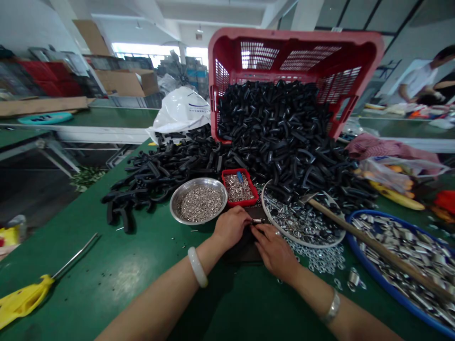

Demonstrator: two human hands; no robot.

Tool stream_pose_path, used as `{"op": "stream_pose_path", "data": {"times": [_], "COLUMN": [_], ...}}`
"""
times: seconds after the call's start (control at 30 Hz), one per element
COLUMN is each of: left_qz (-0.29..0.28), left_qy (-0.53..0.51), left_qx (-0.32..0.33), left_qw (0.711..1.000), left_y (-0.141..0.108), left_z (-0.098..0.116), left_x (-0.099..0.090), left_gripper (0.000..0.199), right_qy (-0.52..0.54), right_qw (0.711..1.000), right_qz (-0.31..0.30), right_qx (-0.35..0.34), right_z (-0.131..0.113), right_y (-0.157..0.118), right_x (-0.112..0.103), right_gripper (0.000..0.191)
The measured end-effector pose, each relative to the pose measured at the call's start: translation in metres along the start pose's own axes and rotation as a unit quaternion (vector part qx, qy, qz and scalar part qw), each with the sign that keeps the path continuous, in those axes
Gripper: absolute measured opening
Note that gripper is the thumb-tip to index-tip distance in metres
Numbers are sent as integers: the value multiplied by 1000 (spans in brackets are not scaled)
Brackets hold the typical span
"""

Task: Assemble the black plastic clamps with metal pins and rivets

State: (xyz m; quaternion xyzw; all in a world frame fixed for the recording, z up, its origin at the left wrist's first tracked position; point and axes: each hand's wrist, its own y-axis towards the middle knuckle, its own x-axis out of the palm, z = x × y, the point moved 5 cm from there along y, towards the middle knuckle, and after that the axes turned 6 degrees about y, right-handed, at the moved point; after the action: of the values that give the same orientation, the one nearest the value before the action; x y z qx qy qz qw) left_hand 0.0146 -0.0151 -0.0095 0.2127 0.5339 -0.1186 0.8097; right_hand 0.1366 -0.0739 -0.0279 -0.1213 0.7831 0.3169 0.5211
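My left hand is closed, with its fingertips pinched at a small ridged metal piece that looks like a spring or threaded pin. Right beside it, my right hand has its fingers bent together, with the tips close to the same spot; what they grip is hidden. Under both hands lies a dark flat mat. Just beyond are a steel bowl of small metal pins and a red tray of screws with a blue-handled tool. A pale round tray of metal rings and fittings sits by my right hand.
A tipped red crate spills black curved plastic parts over the green table. A wooden-handled hammer crosses a blue tray of metal pieces. At left lies a yellow-wrapped rod. Another person is at far right.
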Motion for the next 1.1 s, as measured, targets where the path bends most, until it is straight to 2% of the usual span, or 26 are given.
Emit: {"op": "stream_pose_path", "data": {"times": [0.13,0.27,0.47,0.9,1.0,1.07,1.1], "left_qz": [-20,-37,-70,-53,-41,-27,-15], "left_qy": [-18,16,134,146,121,76,48], "left_qx": [-10,-15,54,99,113,117,115], "left_qw": [1000,999,987,983,985,990,992], "left_y": [3,6,3,-3,-8,-11,-13], "left_z": [-3,2,14,11,9,5,2], "left_x": [-3,-4,4,6,2,-2,-5], "left_gripper": [16,15,22,25,27,28,30], "right_qy": [10,12,16,10,-11,-78,-133], "right_qw": [1000,1000,1000,1000,1000,996,988], "right_qz": [4,16,14,15,14,39,60], "right_qx": [-4,1,2,-4,-24,1,42], "right_z": [3,4,4,-1,3,21,37], "right_y": [-1,-2,-2,1,3,-5,-14], "right_x": [1,0,0,-2,-20,-48,-66], "right_gripper": [40,39,40,37,37,37,36]}}
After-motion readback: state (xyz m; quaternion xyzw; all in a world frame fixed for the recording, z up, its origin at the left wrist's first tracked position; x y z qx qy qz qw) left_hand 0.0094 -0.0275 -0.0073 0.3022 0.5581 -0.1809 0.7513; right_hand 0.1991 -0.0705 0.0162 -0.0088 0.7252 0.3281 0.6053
